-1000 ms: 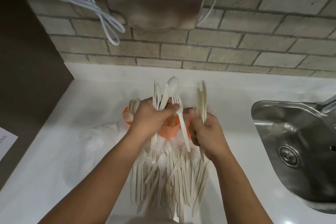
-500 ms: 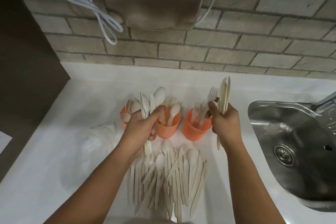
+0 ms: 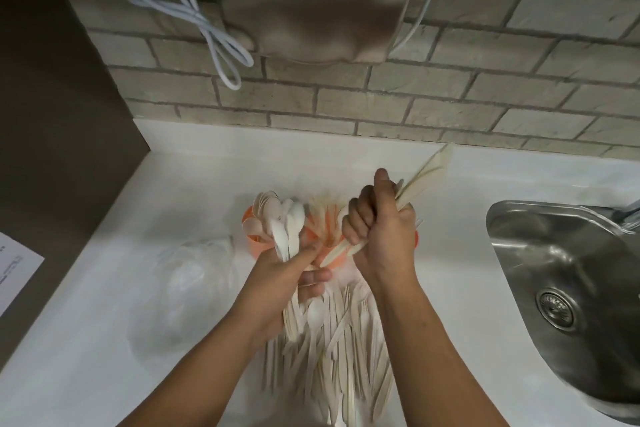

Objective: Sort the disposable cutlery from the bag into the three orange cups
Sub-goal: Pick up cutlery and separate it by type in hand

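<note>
While left hand (image 3: 277, 282) grips spoons (image 3: 287, 229), right hand (image 3: 384, 239) clenches tilted knives (image 3: 427, 168) — both over orange cups (image 3: 258, 249); loose cutlery (image 3: 332, 340) heaped on counter (image 3: 97, 350) under wrists, clear bag (image 3: 187, 288) just left of heap.

White counter (image 3: 104, 340) under the left hand (image 3: 277, 277) and right hand (image 3: 384, 236). Straight beyond them, a grey brick wall (image 3: 485, 97), with a brushed-steel box (image 3: 311, 0) mounted on it and a white cable (image 3: 207, 31) looped alongside. Right of the right hand, a steel sink (image 3: 554, 270). Far left of the left hand, a dark panel (image 3: 52, 114) and a printed sheet (image 3: 14, 274).
</note>
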Available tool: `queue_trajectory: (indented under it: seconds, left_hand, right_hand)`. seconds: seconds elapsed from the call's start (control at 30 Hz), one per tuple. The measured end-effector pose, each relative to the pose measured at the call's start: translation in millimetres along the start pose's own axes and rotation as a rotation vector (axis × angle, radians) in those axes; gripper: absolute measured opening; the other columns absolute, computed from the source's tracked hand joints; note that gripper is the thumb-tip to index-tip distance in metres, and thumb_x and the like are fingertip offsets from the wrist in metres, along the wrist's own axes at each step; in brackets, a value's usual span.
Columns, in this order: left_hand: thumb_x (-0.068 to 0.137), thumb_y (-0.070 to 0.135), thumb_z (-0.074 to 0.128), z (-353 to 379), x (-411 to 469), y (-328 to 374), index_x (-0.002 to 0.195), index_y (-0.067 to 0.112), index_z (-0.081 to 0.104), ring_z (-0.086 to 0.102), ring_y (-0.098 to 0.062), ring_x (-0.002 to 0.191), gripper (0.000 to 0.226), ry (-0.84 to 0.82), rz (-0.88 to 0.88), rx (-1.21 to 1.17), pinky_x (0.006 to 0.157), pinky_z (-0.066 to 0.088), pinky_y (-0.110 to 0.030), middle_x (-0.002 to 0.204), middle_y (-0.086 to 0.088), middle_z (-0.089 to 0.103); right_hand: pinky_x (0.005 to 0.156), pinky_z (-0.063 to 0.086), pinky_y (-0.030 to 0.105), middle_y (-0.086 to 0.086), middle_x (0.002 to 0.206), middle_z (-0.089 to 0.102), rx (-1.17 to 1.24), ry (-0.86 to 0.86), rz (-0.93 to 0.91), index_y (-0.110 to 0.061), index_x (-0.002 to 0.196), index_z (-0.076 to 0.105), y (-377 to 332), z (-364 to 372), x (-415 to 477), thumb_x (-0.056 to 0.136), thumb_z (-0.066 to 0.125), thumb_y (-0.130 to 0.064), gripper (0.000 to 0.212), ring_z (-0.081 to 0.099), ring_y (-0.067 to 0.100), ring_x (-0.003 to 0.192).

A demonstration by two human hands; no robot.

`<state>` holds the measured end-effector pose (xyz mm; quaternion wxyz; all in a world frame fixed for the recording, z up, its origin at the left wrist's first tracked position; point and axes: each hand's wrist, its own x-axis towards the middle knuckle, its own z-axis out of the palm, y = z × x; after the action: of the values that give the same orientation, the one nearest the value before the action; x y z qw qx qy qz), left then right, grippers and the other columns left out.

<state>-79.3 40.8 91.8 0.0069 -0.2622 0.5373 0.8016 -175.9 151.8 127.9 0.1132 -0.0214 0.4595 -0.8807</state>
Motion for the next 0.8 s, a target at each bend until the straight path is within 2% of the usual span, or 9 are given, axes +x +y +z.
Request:
queue_trajectory:
  seconds: [0.1, 0.17, 0.23, 0.3, 0.43, 0.53, 0.63, 0.73, 0.8]
  left_hand:
    - [0.102, 0.017, 0.065, -1, -7, 0, 0.126, 0.006, 0.069, 0.075, -0.031, 0.106, 0.027, 0.019, 0.008, -0.169, 0.095, 0.058, -0.039, 0.116, -0.016, 0.076]
    - [0.101, 0.014, 0.064, -3, -11, 4, 0.115, 0.001, 0.07, 0.076, -0.029, 0.104, 0.019, 0.024, 0.016, -0.213, 0.09, 0.059, -0.039, 0.107, -0.017, 0.077]
    - [0.1, 0.014, 0.064, -4, -14, 5, 0.102, -0.001, 0.068, 0.076, -0.029, 0.095, 0.016, 0.021, -0.026, -0.231, 0.081, 0.059, -0.039, 0.094, -0.018, 0.073]
    - [0.1, 0.013, 0.063, -4, -16, 3, 0.104, -0.002, 0.068, 0.074, -0.034, 0.094, 0.016, 0.016, -0.066, -0.247, 0.09, 0.057, -0.046, 0.093, -0.025, 0.068]
    - [0.091, 0.004, 0.07, -8, -15, 1, 0.109, -0.011, 0.068, 0.063, -0.044, 0.098, 0.024, 0.008, -0.084, -0.275, 0.103, 0.053, -0.051, 0.1, -0.027, 0.06]
    - [0.091, -0.004, 0.07, -11, -17, 1, 0.088, -0.005, 0.065, 0.071, -0.045, 0.106, 0.005, -0.017, -0.095, -0.245, 0.101, 0.056, -0.047, 0.103, -0.029, 0.065]
    - [0.091, -0.001, 0.073, -11, -19, 5, 0.081, -0.001, 0.071, 0.074, -0.04, 0.104, 0.01, -0.01, -0.057, -0.156, 0.099, 0.058, -0.051, 0.106, -0.042, 0.067]
    - [0.092, -0.001, 0.071, -14, -17, 13, 0.095, -0.003, 0.069, 0.077, -0.034, 0.101, 0.004, 0.06, 0.028, -0.071, 0.087, 0.063, -0.043, 0.111, -0.026, 0.074]
    - [0.094, -0.002, 0.069, -17, -13, 17, 0.11, -0.005, 0.069, 0.077, -0.028, 0.102, 0.016, 0.09, 0.071, -0.051, 0.085, 0.064, -0.04, 0.115, -0.017, 0.076]
  right_hand:
    - [0.044, 0.034, 0.033, 0.009, 0.046, 0.033, -0.24, -0.082, -0.065, -0.012, 0.057, 0.039, 22, 2, -5, 0.102, 0.063, -0.032, 0.055, 0.033, 0.02, 0.039]
    - [0.053, 0.041, 0.04, 0.016, 0.047, 0.043, -0.417, -0.148, -0.085, -0.004, 0.056, 0.045, 37, -1, -14, 0.097, 0.068, -0.042, 0.061, 0.044, 0.026, 0.045]
    - [0.054, 0.042, 0.037, 0.014, 0.047, 0.045, -0.43, -0.175, -0.063, -0.005, 0.055, 0.048, 47, -4, -22, 0.099, 0.066, -0.039, 0.059, 0.046, 0.025, 0.046]
    - [0.051, 0.04, 0.033, 0.009, 0.045, 0.045, -0.447, -0.192, -0.054, -0.013, 0.053, 0.05, 49, -2, -27, 0.103, 0.062, -0.032, 0.054, 0.045, 0.023, 0.042]
    - [0.043, 0.026, 0.028, 0.005, 0.047, 0.03, -0.317, -0.161, 0.044, -0.007, 0.064, 0.041, 39, -1, -26, 0.103, 0.06, -0.034, 0.051, 0.029, 0.016, 0.039]
    - [0.04, 0.02, 0.022, 0.003, 0.055, 0.024, -0.229, -0.2, 0.141, -0.014, 0.067, 0.04, 33, -4, -22, 0.1, 0.057, -0.041, 0.045, 0.022, 0.013, 0.041]
    - [0.042, 0.014, 0.021, 0.003, 0.058, 0.027, -0.116, -0.229, 0.245, -0.019, 0.065, 0.045, 29, -9, -20, 0.094, 0.049, -0.039, 0.035, 0.022, 0.011, 0.04]
    - [0.042, 0.012, 0.02, 0.004, 0.063, 0.027, -0.093, -0.234, 0.292, -0.019, 0.071, 0.046, 22, -15, -17, 0.099, 0.043, -0.038, 0.035, 0.02, 0.01, 0.04]
    - [0.041, 0.013, 0.017, 0.005, 0.067, 0.029, -0.092, -0.245, 0.327, -0.019, 0.082, 0.051, 19, -18, -15, 0.107, 0.04, -0.032, 0.03, 0.02, 0.01, 0.04]
